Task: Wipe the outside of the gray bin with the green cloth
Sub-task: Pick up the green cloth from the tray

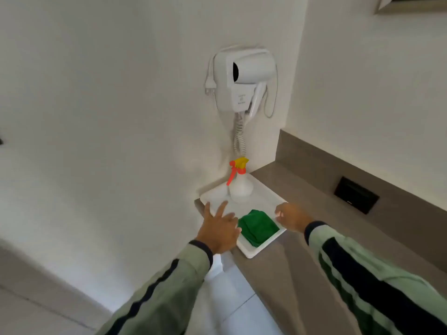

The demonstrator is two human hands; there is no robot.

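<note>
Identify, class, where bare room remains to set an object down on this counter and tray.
Free: the gray counter between the white tray and the dark wall outlet. Also the tray's middle, between spray bottle and green cloth. Crowded: the tray's near end, where both hands flank the cloth.

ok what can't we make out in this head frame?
- Gray bin: not in the head view at all, so where it is cannot be told.
- Right hand: curled at the white tray edge; whether it touches it cannot be told.
- Green cloth: left edge partly covered by the left hand.
- Hair dryer label: too small to read.
- Dark frame at the top right: cut off by the picture edge.
</note>
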